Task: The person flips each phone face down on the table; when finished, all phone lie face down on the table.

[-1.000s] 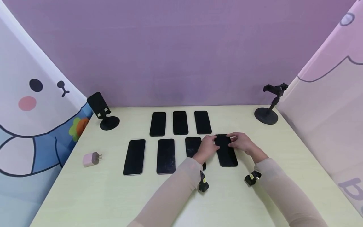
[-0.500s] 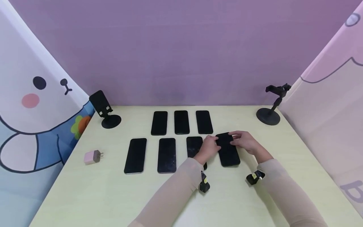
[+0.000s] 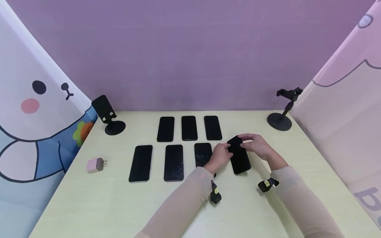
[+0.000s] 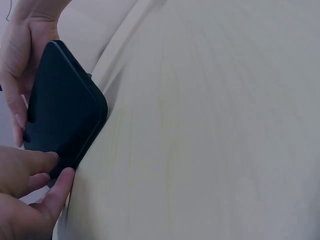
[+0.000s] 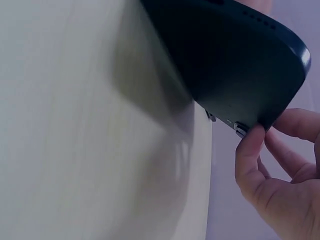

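Observation:
A black phone (image 3: 239,158) is raised off the table at its far end and stands tilted between both hands. My right hand (image 3: 257,145) pinches its upper right edge; in the right wrist view, that thumb and fingers grip the corner of the phone (image 5: 240,65) beside its camera lenses. My left hand (image 3: 219,155) holds the phone's left edge by the fingertips. From the left wrist, its fingers (image 4: 42,161) lie on the phone's dark face, with the thumb at the edge. Under the left wrist, another phone (image 3: 203,153) is partly hidden.
Two more phones (image 3: 174,162) (image 3: 141,163) lie left in the same row. Three others (image 3: 165,129) (image 3: 189,128) (image 3: 212,128) form a back row. Black stands rise at the back left (image 3: 114,127) and back right (image 3: 279,121). A pink charger plug (image 3: 96,165) sits at the left.
The phone lay flat between the hands a second ago. Its far end has since come up and it has turned slightly. The right hand has risen a little with it; the left hand stays nearly still.

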Available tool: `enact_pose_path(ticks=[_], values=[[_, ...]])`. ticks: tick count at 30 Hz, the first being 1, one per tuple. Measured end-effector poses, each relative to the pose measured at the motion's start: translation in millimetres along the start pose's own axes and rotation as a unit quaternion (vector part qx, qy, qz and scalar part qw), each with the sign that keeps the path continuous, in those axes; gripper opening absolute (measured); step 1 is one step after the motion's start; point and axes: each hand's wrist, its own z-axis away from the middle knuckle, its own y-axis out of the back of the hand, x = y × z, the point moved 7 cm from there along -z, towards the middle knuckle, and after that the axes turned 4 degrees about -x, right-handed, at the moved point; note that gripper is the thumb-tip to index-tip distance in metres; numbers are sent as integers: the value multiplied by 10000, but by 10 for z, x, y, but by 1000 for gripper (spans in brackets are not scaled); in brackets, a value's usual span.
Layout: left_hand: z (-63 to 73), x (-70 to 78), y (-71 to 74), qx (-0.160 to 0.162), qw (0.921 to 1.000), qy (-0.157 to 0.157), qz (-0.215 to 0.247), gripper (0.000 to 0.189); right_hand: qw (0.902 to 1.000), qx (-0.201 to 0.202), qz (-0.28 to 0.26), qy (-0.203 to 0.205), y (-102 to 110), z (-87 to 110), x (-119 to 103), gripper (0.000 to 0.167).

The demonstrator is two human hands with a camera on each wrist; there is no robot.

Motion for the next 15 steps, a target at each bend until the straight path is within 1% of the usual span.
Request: enact_pose_path(ticks=[4, 8, 12, 15], values=[[8, -18, -19, 128, 9985, -57, 535, 38, 9993, -74, -354, -17, -24, -5, -4, 46], [27, -19, -24, 236, 9931, 7, 1147, 38, 9979, -143, -632, 0, -50, -9, -9, 45], [31, -18, -36, 304, 9811, 173, 1905, 37, 9973, -147, -722, 1, -60, -17, -10, 44], [34, -10, -36, 373, 9683, 265, 2457, 37, 9969, -140, -768, 13, -67, -26, -14, 44]])
